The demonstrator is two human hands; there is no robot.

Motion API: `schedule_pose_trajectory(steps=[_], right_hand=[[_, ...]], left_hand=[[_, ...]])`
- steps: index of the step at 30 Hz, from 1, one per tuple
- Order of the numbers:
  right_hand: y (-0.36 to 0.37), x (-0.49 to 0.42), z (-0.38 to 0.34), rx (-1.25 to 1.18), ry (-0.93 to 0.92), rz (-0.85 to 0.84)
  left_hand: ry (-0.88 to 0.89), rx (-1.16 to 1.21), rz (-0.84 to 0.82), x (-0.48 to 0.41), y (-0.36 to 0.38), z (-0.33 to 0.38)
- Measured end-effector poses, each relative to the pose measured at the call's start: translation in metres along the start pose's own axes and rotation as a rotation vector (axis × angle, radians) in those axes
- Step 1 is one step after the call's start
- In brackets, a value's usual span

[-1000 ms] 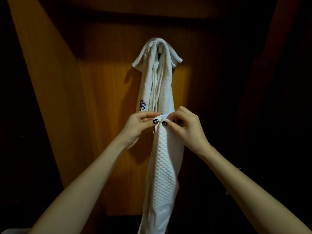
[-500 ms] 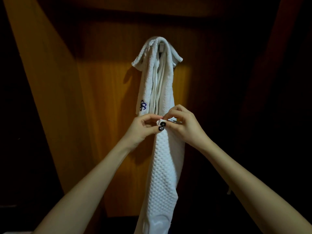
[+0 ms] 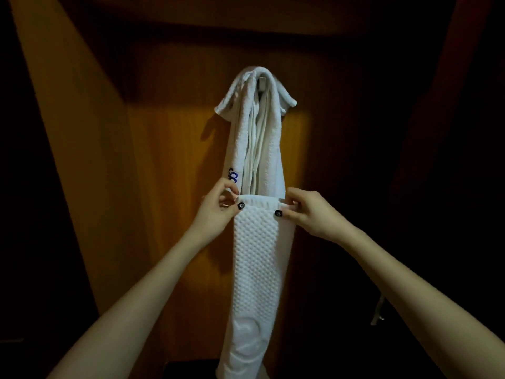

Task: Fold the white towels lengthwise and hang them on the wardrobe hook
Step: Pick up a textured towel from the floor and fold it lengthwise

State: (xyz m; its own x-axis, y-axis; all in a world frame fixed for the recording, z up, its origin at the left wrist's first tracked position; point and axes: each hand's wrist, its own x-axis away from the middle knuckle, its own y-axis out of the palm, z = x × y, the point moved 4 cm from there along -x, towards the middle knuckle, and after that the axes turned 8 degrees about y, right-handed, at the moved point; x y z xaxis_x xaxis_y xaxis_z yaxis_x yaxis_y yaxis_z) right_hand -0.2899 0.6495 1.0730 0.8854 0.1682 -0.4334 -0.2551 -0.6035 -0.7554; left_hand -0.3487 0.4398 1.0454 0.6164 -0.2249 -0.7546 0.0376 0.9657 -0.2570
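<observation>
Towels (image 3: 252, 132) over hook (image 3: 262, 79), waffle towel (image 3: 259, 255) in front — wood panel (image 3: 169, 165)

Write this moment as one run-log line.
left hand: pinches towel top edge | right hand: pinches same edge | towel: hangs down | hung towel: on hook

held towel (image 3: 257, 258) bumpy waffle cloth; wardrobe panel (image 3: 169, 165) smooth matt wood.

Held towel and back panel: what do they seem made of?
Held towel: white cloth, likely cotton, matt, with raised bumps in rows. Back panel: wood or wood-look veneer, orange-brown, faint vertical grain, slight sheen.
</observation>
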Motion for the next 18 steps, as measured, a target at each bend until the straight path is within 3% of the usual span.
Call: schedule_pose_trajectory(steps=[3,8,11,15,18], right_hand=[[-0.003,-0.002,-0.014,-0.085,-0.133,0.225],[-0.006,-0.019,-0.012,-0.175,-0.203,0.406],[0.001,-0.028,-0.003,-0.248,-0.066,0.347],[-0.004,-0.036,0.003,-0.301,-0.07,0.362],[-0.008,-0.039,0.007,-0.371,-0.07,0.374]], left_hand=[[0.025,0.006,0.099,-0.007,-0.005,0.01],[0.281,-0.165,0.021,-0.022,-0.002,0.026],[0.152,-0.123,-0.023,-0.025,0.003,0.019],[0.018,0.069,-0.031,-0.024,0.009,0.016],[-0.026,0.082,-0.086,-0.025,0.014,0.013]])
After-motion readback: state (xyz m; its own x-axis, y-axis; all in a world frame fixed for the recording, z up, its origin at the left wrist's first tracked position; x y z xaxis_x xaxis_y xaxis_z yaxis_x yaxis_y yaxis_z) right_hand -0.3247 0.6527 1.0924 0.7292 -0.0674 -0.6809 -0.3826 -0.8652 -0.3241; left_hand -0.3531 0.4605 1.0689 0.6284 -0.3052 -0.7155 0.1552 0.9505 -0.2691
